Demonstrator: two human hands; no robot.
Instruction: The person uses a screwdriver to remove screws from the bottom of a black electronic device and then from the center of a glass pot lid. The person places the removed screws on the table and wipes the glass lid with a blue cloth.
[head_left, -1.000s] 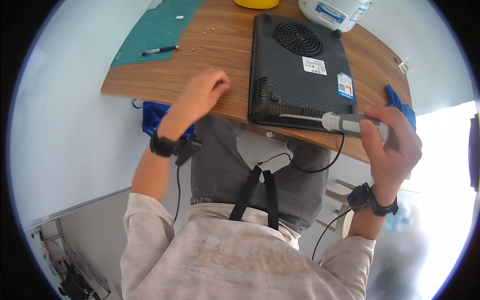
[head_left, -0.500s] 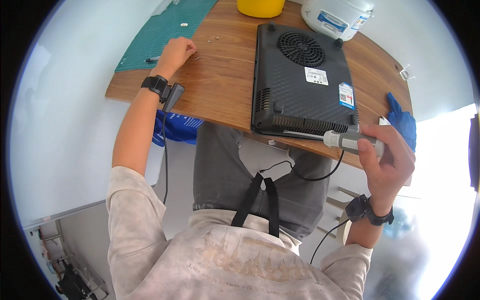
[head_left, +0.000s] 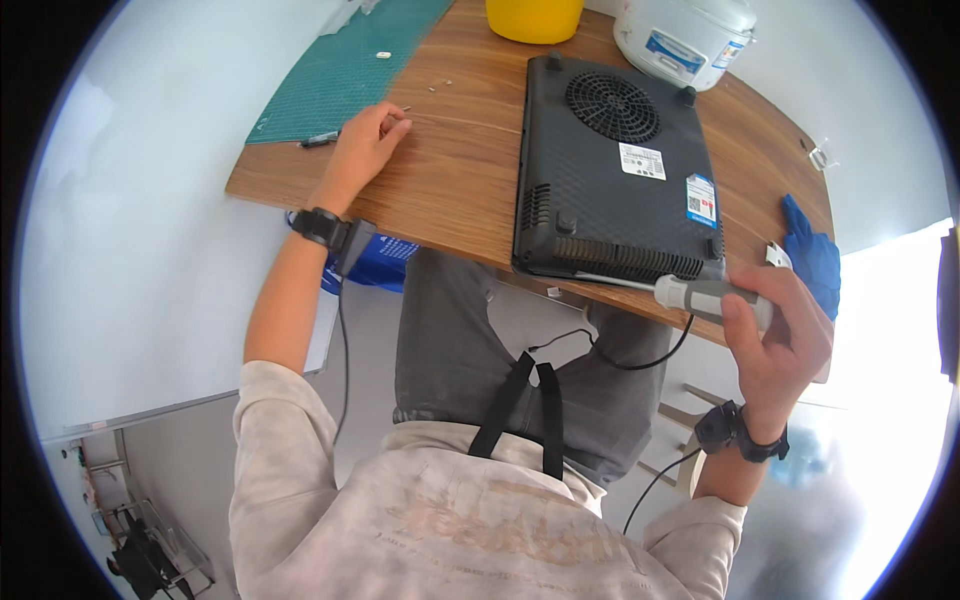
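An induction cooker (head_left: 590, 180) lies upside down on the wooden table, its black underside with round fan grille, vents and feet facing up. My right hand (head_left: 785, 325) is wrapped round the grey-and-white handle of a screwdriver (head_left: 705, 297). The screwdriver's thin shaft lies nearly level along the cooker's near edge, by the vent slots; whether its tip sits in the seam cannot be made out. To the left, my left hand (head_left: 372, 145) rests on the tabletop with fingers curled in. Anything inside them is hidden. A tiny screw-like piece (head_left: 407, 108) lies just beyond its fingertips.
A green cutting mat (head_left: 340, 85) covers the far left, with a dark pen-like tool (head_left: 318, 140) at its edge. More tiny parts (head_left: 440, 86) lie on the wood. Behind stand a yellow container (head_left: 535, 20) and a white rice cooker (head_left: 680, 45). Blue gloves (head_left: 812, 250) lie right.
My left hand has shifted toward me and slightly right on the table, its fingers still curled. The screwdriver stays at the cooker's near edge in my right hand. The whole view has shifted slightly.
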